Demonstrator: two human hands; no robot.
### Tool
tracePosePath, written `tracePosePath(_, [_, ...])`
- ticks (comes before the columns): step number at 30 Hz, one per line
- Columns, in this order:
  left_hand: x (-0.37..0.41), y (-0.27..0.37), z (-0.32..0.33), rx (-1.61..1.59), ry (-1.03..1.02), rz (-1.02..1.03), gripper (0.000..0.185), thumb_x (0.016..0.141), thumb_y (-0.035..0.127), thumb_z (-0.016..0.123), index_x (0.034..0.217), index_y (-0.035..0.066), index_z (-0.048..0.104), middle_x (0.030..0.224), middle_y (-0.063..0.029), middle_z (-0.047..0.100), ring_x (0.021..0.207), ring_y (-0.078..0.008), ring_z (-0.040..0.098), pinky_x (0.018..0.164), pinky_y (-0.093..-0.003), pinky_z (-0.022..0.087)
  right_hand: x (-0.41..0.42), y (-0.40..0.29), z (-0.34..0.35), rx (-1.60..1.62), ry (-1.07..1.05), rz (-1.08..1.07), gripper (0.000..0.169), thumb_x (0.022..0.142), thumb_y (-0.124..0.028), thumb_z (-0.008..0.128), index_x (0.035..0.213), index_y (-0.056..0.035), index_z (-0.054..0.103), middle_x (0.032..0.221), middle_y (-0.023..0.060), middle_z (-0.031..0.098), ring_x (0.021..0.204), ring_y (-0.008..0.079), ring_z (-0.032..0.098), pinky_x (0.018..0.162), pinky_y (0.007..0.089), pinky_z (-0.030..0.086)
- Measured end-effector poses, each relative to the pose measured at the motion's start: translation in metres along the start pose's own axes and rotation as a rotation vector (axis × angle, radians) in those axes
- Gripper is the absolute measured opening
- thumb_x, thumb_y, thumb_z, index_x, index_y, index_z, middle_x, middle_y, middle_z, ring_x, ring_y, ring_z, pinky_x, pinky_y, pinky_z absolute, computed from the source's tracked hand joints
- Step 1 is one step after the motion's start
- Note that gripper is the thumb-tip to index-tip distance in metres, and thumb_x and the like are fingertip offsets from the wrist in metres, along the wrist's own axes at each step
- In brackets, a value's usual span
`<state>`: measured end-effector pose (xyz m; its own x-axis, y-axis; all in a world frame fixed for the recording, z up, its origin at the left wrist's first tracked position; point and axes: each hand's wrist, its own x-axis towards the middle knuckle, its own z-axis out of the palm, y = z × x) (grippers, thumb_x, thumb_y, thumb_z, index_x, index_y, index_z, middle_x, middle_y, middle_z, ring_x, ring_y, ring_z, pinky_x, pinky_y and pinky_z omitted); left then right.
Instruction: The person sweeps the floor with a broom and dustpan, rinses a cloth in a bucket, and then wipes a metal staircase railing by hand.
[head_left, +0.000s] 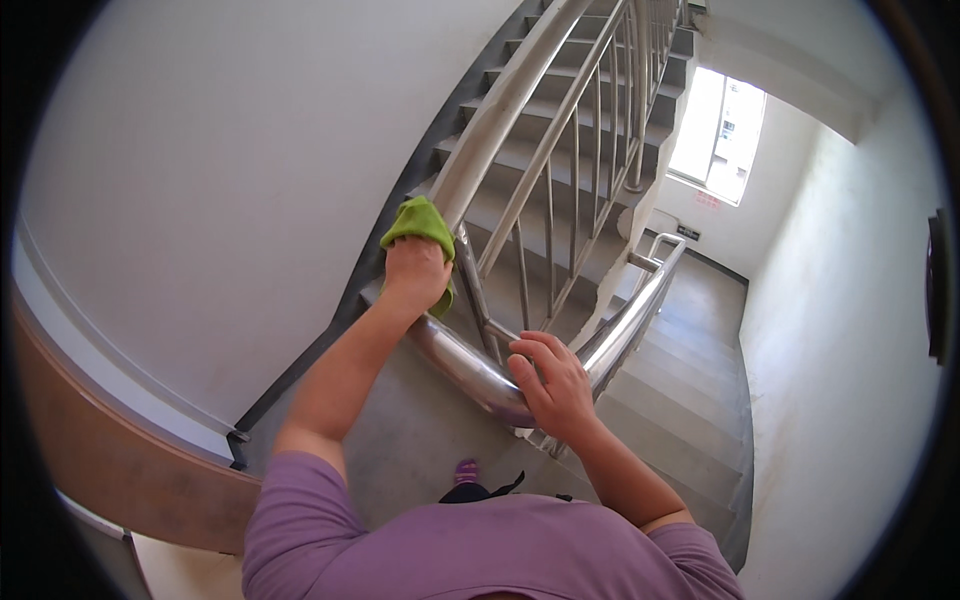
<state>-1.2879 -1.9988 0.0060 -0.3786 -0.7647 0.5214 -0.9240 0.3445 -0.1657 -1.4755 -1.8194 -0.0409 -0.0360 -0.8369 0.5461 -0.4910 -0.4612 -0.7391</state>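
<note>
My left hand (416, 274) grips a green cloth (420, 219) that is wrapped over the stainless steel handrail (469, 367), where the rail bends from the upward flight to the landing. Part of the cloth hangs below the hand. At the near corner of the same rail, my right hand (553, 382) rests against the metal with its fingers apart and no cloth in it. Thin metal balusters (547, 240) stand beneath the sloping upper rail (510, 105).
Concrete steps (517, 154) climb ahead, and another flight (675, 405) descends at right beside a lower handrail (630, 319). White walls (225, 150) flank the stairwell. A bright window (716, 135) is at upper right. A brown door (135, 427) stands at lower left.
</note>
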Motion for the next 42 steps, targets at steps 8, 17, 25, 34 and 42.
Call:
tracePosePath(8, [0.060, 0.011, -0.017, 0.027, -0.071, 0.212, 0.041, 0.076, 0.024, 0.061, 0.110, 0.002, 0.058, 0.110, -0.0182, 0.057, 0.103, -0.0339, 0.053, 0.088, -0.0451, 0.040, 0.009, -0.011, 0.001, -0.055, -0.148, 0.150, 0.030, 0.087, -0.028, 0.056, 0.105, -0.0039, 0.059, 0.112, 0.0144, 0.057, 0.103, 0.0330, 0.055, 0.089, 0.0395, 0.042])
tracePosePath(17, [0.062, -0.005, -0.014, -0.209, 0.195, 0.639, 0.063, 0.070, 0.037, 0.064, 0.120, 0.002, 0.053, 0.123, -0.0202, 0.049, 0.124, -0.0447, 0.031, 0.108, -0.0563, 0.014, 0.116, -0.084, 0.047, -0.273, -0.025, -0.047, 0.047, 0.088, -0.025, 0.057, 0.124, 0.0022, 0.047, 0.128, 0.0232, 0.044, 0.116, 0.0373, 0.047, 0.097, 0.0397, 0.038])
tracePosePath(25, [0.042, -0.050, 0.000, -0.962, 0.304, 0.791, 0.049, 0.072, 0.019, 0.062, 0.117, 0.002, 0.055, 0.126, -0.0186, 0.050, 0.127, -0.0386, 0.036, 0.107, -0.0522, 0.022, 0.167, -0.067, 0.120, -0.386, 0.191, 0.151, 0.079, 0.086, -0.045, 0.055, 0.135, 0.0100, 0.028, 0.141, 0.0321, 0.023, 0.135, 0.0420, 0.020, 0.110, 0.0396, 0.018])
tracePosePath(34, [-0.011, -0.093, 0.027, -1.387, 0.322, 0.619, 0.050, 0.073, 0.004, 0.062, 0.121, -0.005, 0.048, 0.131, -0.0253, 0.042, 0.125, -0.0444, 0.035, 0.104, -0.0485, 0.028, 0.190, -0.055, 0.162, -0.356, 0.320, 0.338, 0.100, 0.077, -0.037, 0.067, 0.145, -0.0031, 0.002, 0.143, 0.0362, 0.001, 0.135, 0.0492, 0.008, 0.110, 0.0440, 0.017])
tracePosePath(42, [-0.053, -0.130, 0.027, -1.437, 0.125, 0.609, 0.051, 0.076, 0.007, 0.063, 0.124, 0.001, 0.047, 0.137, -0.0252, 0.032, 0.124, -0.0419, 0.037, 0.102, -0.0440, 0.031, 0.237, -0.042, 0.159, -0.784, 0.448, 0.366, 0.105, 0.063, -0.026, 0.070, 0.146, -0.0141, 0.007, 0.144, 0.0333, 0.007, 0.129, 0.0525, 0.023, 0.106, 0.0487, 0.028])
